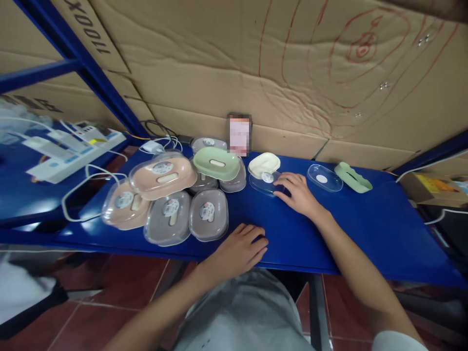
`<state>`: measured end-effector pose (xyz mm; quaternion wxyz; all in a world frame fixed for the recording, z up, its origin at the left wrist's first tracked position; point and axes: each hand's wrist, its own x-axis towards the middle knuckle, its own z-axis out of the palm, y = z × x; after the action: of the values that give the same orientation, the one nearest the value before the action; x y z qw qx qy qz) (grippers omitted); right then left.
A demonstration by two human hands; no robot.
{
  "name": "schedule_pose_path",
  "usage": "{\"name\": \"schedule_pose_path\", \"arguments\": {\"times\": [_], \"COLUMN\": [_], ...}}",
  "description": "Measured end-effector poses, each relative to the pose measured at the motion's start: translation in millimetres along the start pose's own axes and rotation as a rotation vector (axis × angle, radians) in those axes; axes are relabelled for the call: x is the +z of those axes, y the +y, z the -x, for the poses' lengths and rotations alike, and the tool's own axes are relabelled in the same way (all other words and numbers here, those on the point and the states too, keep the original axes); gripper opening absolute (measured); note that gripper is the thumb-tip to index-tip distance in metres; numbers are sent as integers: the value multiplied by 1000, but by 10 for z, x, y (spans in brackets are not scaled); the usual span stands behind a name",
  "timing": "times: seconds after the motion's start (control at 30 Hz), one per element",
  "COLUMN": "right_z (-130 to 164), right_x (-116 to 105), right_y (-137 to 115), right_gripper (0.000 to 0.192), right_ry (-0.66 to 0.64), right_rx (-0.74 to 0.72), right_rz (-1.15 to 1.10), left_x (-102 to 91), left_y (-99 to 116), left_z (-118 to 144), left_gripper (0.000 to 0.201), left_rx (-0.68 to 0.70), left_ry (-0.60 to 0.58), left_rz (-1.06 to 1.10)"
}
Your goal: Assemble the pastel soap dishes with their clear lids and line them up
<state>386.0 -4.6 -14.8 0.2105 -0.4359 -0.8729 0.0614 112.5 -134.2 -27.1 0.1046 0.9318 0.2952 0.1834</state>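
Clear lid [260,187] sits near cream dish [263,165], stacked boxes [179,182] leftward.

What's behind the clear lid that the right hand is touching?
Just behind the clear lid is a cream piece, with the cardboard wall beyond. What lies beneath the cream piece is covered, and the right hand hides part of the lid's right end.

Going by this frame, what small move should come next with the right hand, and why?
Probably the right hand should close its fingers on the edge of the clear lid in front of the cream piece and lift it a little: its fingertips are at that lid's right side, while the left hand is away from it, near the front edge of the blue table.
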Motion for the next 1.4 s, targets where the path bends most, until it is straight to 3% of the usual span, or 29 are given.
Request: {"name": "schedule_pose_path", "arguments": {"times": [0.2,0.4,0.63,1.17,1.4], "right_z": [79,48,-33,-65,-58], "right_x": [-215,27,259,241,125], "right_y": [46,170,333,185,-177], "right_gripper": [24,48,64,52,43], "right_ry": [-39,37,-35,-35,-37], "right_rx": [-10,85,63,9,-65], "right_rz": [-128,-30,75,76,-30], "left_x": [-8,40,28,2,9], "left_y": [22,5,24,35,52], "left_z": [9,-14,-11,-16,-14], "left_gripper": [24,48,33,36,35], "left_rx": [-38,-120,-143,-141,-142], "left_ry": [76,92,128,105,115], "left_rz": [-45,-81,-65,-55,-110]}}
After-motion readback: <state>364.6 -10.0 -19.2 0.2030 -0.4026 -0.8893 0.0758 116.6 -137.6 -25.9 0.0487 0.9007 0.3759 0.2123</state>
